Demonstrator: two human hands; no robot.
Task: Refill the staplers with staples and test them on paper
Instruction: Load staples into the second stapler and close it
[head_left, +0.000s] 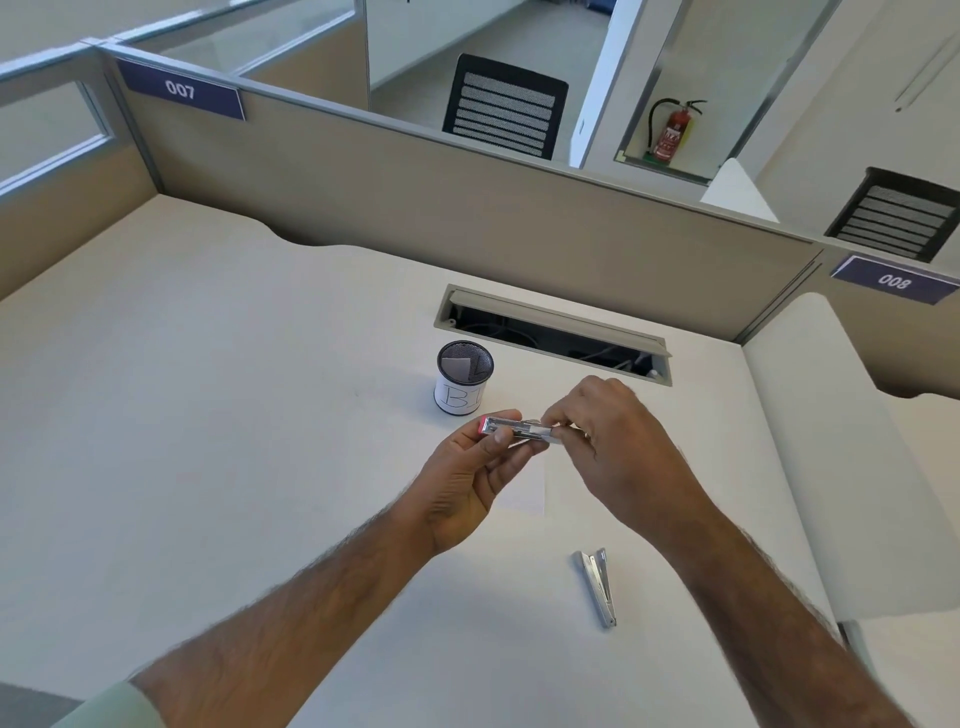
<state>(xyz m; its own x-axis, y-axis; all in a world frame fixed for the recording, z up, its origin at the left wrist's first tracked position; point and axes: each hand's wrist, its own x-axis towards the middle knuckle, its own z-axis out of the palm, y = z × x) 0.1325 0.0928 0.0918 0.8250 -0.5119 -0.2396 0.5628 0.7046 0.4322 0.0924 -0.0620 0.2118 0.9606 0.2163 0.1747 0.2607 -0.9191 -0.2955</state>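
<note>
Left hand (467, 478) grips a small silver metal stapler with a pink end (513, 430) above the white surface (234, 441); right hand (618, 447) pinches its other end. Judgement: keep the magazine level and seat staples fully. A second slim silver stapler (597, 587) lies on the surface nearby.

Two staplers are showing: a pink-tipped stapler (511, 430) being gripped by two hands, left hand (467, 483) and right hand (613, 441), and a silver stapler (598, 587) lying toward the near right edge of the bench (234, 415). One mesh cup (462, 379) is standing toward the far edge. One cable hatch (550, 332) is sitting behind it. One paper sheet (524, 493), it seems, is lying under the hands.
</note>
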